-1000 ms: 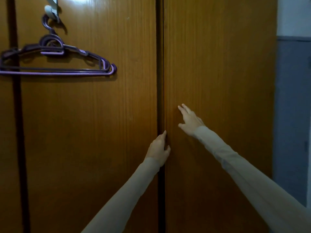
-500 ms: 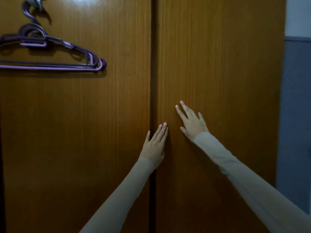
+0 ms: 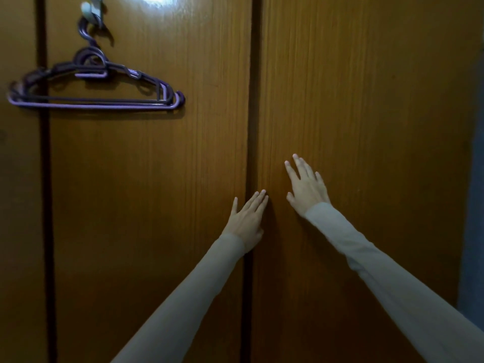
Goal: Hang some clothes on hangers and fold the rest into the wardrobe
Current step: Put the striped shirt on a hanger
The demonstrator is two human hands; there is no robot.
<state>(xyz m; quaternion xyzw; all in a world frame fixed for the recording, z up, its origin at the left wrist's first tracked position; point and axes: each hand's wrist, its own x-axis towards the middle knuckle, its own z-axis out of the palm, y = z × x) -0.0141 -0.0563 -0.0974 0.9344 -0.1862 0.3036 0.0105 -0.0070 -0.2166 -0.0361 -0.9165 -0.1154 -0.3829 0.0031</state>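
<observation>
Closed wardrobe, seen from just in front of its doors. Two brown wood-grain doors meet at a dark vertical seam; the left door (image 3: 146,205) and the right door (image 3: 366,127) both stand shut. The person's left hand (image 3: 247,218) lies flat across the seam, fingers straight and close together, their tips resting on the edge of the right door. The right hand (image 3: 306,188) is flat on the right door just beside it — fingers straight and slightly spread, holding nothing. Both arms wear pale beige sleeves (image 3: 392,284) that reach to the wrists. High on the left door a bunch of purple hangers (image 3: 104,100) hangs from a white hook (image 3: 90,9), well apart from both hands; how many hangers there are cannot be told. A further narrow door panel (image 3: 18,205) shows at the far left, and a grey-blue wall (image 3: 474,231) at the far right. A bright glare spot sits on the top of the left door.
</observation>
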